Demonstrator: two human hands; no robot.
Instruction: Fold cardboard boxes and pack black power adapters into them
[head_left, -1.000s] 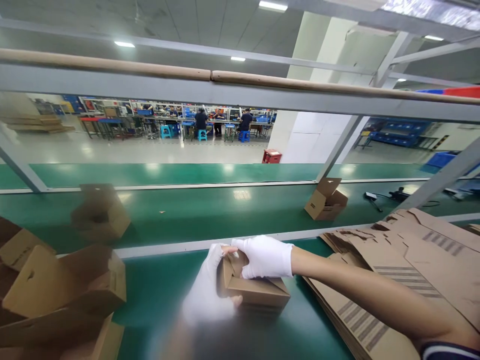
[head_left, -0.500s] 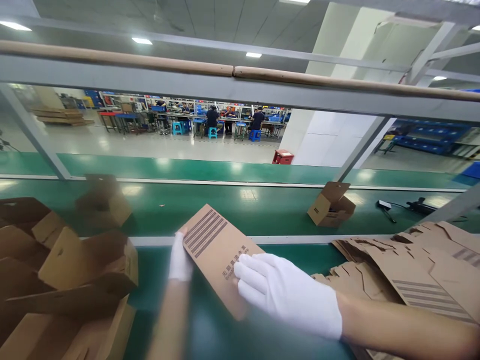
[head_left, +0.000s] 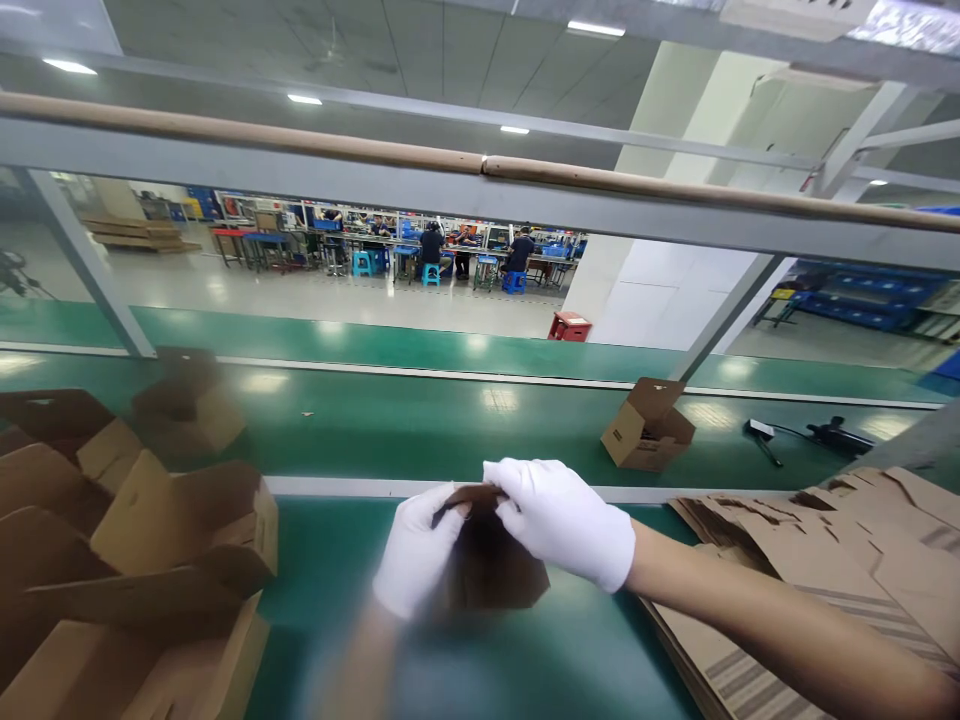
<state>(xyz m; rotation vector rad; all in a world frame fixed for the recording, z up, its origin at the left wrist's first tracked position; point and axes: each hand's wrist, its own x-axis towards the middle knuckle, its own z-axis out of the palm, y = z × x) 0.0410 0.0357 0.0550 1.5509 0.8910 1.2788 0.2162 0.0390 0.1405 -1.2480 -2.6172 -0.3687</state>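
Both my hands wear white gloves and grip one small brown cardboard box blank [head_left: 491,560] above the green bench top [head_left: 330,560]. My left hand [head_left: 416,550] clasps its left side with fingers curled. My right hand [head_left: 559,520] covers its top right edge, fingers bent over the card. The cardboard is blurred by motion, so its exact shape is hard to tell.
Several folded brown boxes [head_left: 127,540] are piled at the left. A stack of flat printed cardboard blanks [head_left: 810,560] lies at the right. On the green conveyor belt [head_left: 450,420] beyond sit an open box [head_left: 645,425] and a blurred one [head_left: 187,400]. People sit far back.
The flat printed blank held up half a second ago is now drawn in between both hands. My left hand moved right and my right hand moved up onto the card's top.
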